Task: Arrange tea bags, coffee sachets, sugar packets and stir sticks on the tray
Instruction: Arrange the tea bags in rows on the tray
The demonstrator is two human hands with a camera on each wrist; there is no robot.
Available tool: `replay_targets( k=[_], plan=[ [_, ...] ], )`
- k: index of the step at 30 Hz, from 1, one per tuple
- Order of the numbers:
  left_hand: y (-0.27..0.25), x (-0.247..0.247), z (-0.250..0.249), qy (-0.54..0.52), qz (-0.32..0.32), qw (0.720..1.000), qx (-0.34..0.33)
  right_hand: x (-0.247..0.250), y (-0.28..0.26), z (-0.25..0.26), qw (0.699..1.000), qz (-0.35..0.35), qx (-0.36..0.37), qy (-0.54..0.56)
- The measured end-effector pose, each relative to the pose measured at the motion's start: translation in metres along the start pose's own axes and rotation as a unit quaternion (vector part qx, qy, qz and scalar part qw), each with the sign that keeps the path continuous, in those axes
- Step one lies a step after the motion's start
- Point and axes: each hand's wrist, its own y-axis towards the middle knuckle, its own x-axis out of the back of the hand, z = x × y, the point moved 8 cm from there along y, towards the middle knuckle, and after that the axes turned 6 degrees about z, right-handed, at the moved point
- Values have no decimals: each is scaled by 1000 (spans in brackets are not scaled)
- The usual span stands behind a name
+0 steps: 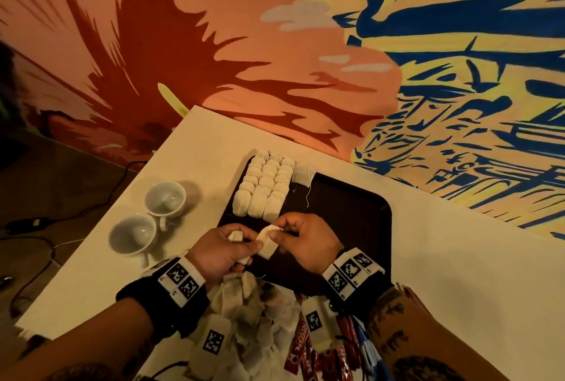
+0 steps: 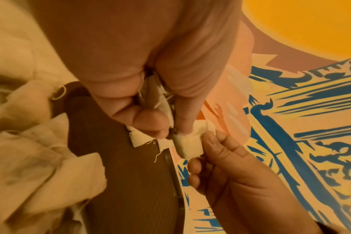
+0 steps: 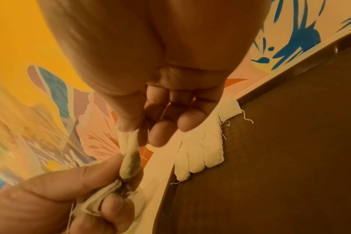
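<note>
**Inspector:** State the condition of your hands.

**Me:** My left hand (image 1: 224,247) has its fingers curled round a small bunch of tea bags. My right hand (image 1: 301,241) pinches one tea bag (image 1: 269,241) at its top end between thumb and forefinger; its other fingers are loosely bent. That bag spans the gap between both hands, its lower end against my left thumb. Both hands are above the near left corner of the dark tray (image 1: 351,212).

**Inspector:** Where do the goods stand?

**Me:** A block of tea bags (image 1: 264,186) lies flat in three tidy columns at the tray's far left corner. One further bag (image 1: 302,174) lies just beside it on the right, loose threads trailing onto the tray. A loose heap of tea bags (image 1: 253,313) sits on the white table (image 1: 458,258) under my wrists. Red coffee sachets (image 1: 301,350) lie beside the heap, under my right wrist.

**Inspector:** Anything else on the table?

**Me:** Two white cups (image 1: 149,218), left of the tray, touching each other.
</note>
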Motion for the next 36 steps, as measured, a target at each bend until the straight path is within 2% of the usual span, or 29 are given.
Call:
replay_targets(
  k=[6, 9, 13, 16, 18, 24, 36],
  plan=[
    [5, 36, 8, -73, -60, 995, 22, 11, 23, -20, 996, -65, -55, -14],
    [9, 53, 9, -135, -77, 987, 35, 8, 40, -34, 993, -66, -90, -44],
    [18, 70, 10, -177, -79, 980, 40, -19, 62, -39, 983, 21, -127, -129],
    [24, 79, 9, -192, -89, 977, 32, -51, 77, -32, 962, 135, -111, -208],
    [28, 86, 9, -204, -94, 974, 28, -69, 87, -30, 952, 180, -104, -226],
    [36, 96, 2, -213, -80, 973, 26, -62, 122, -26, 961, 92, -133, -224],
    [48, 83, 1, -212, -68, 973, 52, -39, 155, -21, 959, 35, -149, -239]
  ],
)
